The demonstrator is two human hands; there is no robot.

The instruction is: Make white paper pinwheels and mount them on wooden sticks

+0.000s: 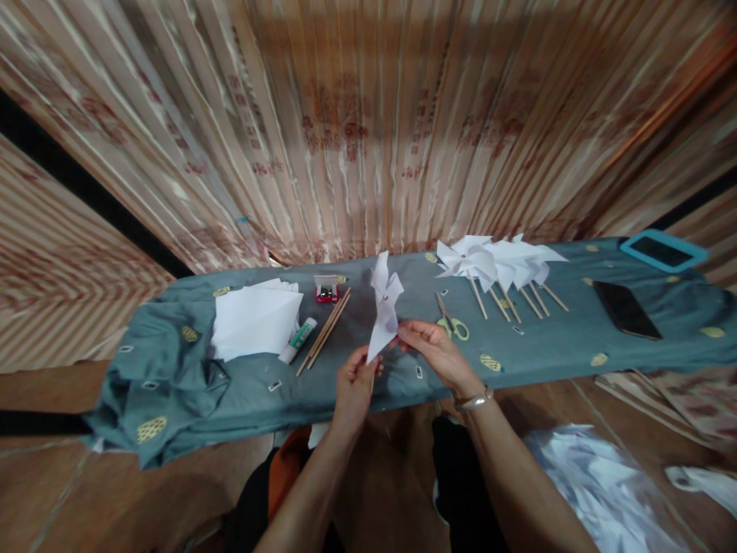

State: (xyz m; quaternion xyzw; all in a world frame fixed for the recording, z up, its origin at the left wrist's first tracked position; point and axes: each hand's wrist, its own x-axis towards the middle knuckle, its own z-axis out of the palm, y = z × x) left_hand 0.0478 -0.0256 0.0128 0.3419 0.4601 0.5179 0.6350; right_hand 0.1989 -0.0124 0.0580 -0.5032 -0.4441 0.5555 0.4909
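Observation:
A white paper pinwheel stands upright in front of me, a small round pin at its centre. My left hand is closed around its stick just below the paper; most of the stick is hidden. With fingers pinched, my right hand touches the right edge of a lower blade. Beyond that hand lies a pair of scissors with green handles. To the left of the pinwheel are several loose wooden sticks, a small red box of pins and a glue stick.
A stack of white paper lies at the left of the cloth-covered table. Several pinwheels lie at the back right. Further right are a black phone and a blue-framed tablet. A bag of white paper pieces sits on the floor.

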